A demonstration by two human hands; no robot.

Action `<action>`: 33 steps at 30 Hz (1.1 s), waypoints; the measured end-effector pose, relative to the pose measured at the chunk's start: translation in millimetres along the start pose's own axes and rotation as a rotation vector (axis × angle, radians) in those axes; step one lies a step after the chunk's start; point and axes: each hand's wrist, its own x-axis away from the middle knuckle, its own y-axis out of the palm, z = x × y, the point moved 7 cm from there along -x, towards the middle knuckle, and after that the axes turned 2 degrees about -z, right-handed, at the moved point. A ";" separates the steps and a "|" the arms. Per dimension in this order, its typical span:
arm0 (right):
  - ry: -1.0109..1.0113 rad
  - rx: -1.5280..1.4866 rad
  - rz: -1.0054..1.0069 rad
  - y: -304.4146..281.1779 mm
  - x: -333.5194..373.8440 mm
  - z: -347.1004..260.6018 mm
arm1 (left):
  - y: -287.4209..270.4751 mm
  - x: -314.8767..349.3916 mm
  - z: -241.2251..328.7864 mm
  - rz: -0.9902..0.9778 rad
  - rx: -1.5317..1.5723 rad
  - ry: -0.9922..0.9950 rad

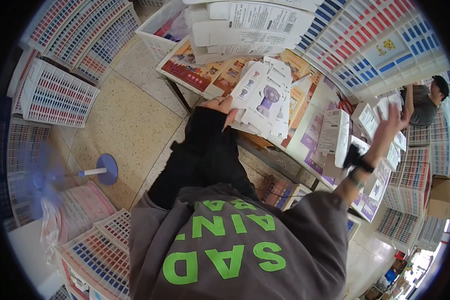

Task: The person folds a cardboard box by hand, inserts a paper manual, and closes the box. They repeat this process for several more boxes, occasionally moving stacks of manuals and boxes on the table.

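Note:
A loose stack of flattened white cartons point(280, 95), printed with a purple hand-held fan, lies on the table in front of me. My left hand point(222, 106) is closed on the left edge of these cartons, its thumb toward me. My right hand point(391, 125) reaches out to the right, fingers spread and slightly blurred, with nothing visible in it. It hovers over several made-up white boxes point(367, 120). Nearer to me, another upright white box point(333, 132) stands on the table. A pen point(302, 79) lies beyond the flat cartons.
More flattened cartons point(250, 27) are piled at the back of the table point(310, 145). Red-handled scissors point(345, 103) lie near a large plastic crate point(370, 45). Stacked crates point(55, 95) and a purple fan point(41, 175) stand left. A co-worker point(425, 105) is at far right.

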 end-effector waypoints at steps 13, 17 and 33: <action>-0.799 0.156 -1.534 231.8 306.1 -94.4 | -185.6 75.7 54.6 0.244 -0.113 0.896; -0.368 0.080 -1.441 234.8 316.1 -100.1 | -203.8 90.2 55.4 0.558 0.933 0.707; 0.070 -0.503 -0.924 234.8 311.1 -100.6 | -59.9 89.1 -6.5 0.194 1.360 0.308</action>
